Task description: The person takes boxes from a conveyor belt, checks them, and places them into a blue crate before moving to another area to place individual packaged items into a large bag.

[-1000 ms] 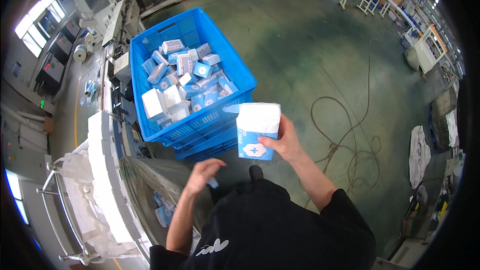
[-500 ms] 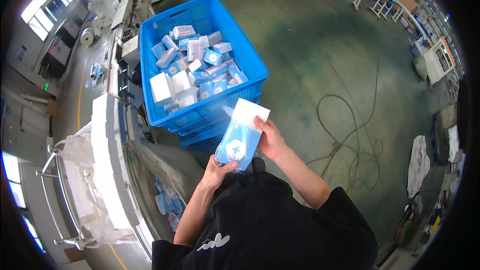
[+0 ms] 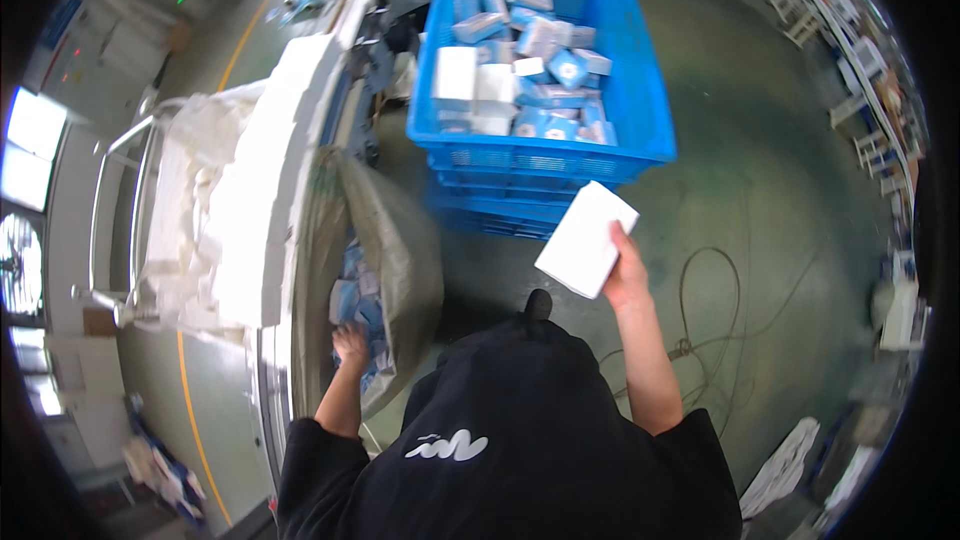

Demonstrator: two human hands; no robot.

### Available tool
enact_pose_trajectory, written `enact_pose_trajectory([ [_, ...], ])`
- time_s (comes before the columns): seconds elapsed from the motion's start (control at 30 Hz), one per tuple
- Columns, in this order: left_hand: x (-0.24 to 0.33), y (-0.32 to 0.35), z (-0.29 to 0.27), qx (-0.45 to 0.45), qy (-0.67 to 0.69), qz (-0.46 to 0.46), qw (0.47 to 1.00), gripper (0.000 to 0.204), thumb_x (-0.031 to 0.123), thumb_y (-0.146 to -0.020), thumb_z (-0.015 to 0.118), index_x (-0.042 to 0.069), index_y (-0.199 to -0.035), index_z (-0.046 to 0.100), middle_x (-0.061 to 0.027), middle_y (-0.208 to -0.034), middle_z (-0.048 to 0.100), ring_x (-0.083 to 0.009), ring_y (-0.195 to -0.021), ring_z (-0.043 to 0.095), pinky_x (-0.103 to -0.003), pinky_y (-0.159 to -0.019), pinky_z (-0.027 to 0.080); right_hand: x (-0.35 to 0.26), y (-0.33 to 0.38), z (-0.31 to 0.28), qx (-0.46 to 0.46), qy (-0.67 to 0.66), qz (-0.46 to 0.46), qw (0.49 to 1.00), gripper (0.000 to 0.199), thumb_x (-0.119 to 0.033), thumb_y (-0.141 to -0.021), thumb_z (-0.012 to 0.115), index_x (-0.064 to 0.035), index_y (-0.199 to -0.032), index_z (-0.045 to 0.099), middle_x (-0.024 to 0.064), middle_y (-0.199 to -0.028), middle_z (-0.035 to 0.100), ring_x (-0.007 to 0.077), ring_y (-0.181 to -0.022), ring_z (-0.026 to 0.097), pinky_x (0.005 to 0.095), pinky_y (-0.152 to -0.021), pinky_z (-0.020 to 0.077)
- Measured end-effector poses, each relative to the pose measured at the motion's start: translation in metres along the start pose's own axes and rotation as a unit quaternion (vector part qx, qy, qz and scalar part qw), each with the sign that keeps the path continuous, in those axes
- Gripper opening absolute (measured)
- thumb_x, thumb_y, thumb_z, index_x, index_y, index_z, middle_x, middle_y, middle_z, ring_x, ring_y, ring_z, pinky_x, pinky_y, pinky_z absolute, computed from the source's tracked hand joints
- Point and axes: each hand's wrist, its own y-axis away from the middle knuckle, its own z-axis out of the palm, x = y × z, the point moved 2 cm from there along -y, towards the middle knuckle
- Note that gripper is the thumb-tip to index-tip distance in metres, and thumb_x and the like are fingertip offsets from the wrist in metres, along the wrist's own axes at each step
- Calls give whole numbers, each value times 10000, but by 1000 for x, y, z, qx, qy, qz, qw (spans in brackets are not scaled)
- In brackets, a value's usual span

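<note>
My right hand [image 3: 627,275] grips a bare white stack of tissues [image 3: 586,240], thumb along its right edge, in front of the blue crate. Over on the left, my left hand [image 3: 350,342] reaches into a large grey-beige sack [image 3: 402,270], its fingers somewhat apart above blue and white plastic wrappers [image 3: 360,302]. That hand is slightly blurred and I see nothing held in it. Inside the blue plastic crate [image 3: 640,130] lie several blue-and-white tissue packs [image 3: 567,70], along with white tissue stacks [image 3: 456,80] at its near left corner.
The crate rests on other stacked blue crates [image 3: 510,210]. Along the left runs a machine bench with a long row of white tissue [image 3: 280,190] and a metal rail [image 3: 100,210]. A loose cable [image 3: 685,348] coils on the green floor to the right.
The blue wrapper has come off the tissue stack, which my right hand now holds alone further right. My left hand has let go and moved left into the sack. The view has turned left.
</note>
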Motion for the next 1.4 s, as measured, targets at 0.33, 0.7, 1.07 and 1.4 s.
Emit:
enact_pose_trajectory([
  [0.33,-19,1,-83,-130,203,67,968,1068,385,-674,863,-51,-1506,353,-300,-1328,595,-387,-1196,621,-427,-1046,493,26,-8,43,-105,136,42,984,566,-236,-934,745,9,-1377,491,118,-1300,629,246,-1191,628,407,-1016,517],
  [0.7,186,83,-372,-178,839,295,421,799,152,-793,842,-27,-1454,430,-163,-1345,589,-241,-1254,570,-396,-1070,455,41,-8,91,-158,353,-41,921,598,-222,-888,786,-14,-1379,517,140,-1322,596,240,-1218,584,403,-1061,461],
  [1.07,205,71,-372,-175,783,228,552,440,55,-844,765,-71,-1238,613,-129,-1153,712,-193,-1031,691,-340,-923,542,-42,-85,55,110,405,-212,883,418,-152,-975,644,6,-1342,523,167,-1240,664,272,-1175,654,375,-960,537],
  [1.4,163,61,-369,-175,819,246,488,436,71,-854,766,-68,-1234,603,-132,-1159,707,-211,-1034,696,-359,-910,564,-11,-124,23,107,451,-251,850,434,-205,-937,677,-4,-1294,534,157,-1152,692,267,-1046,680,349,-874,542],
])
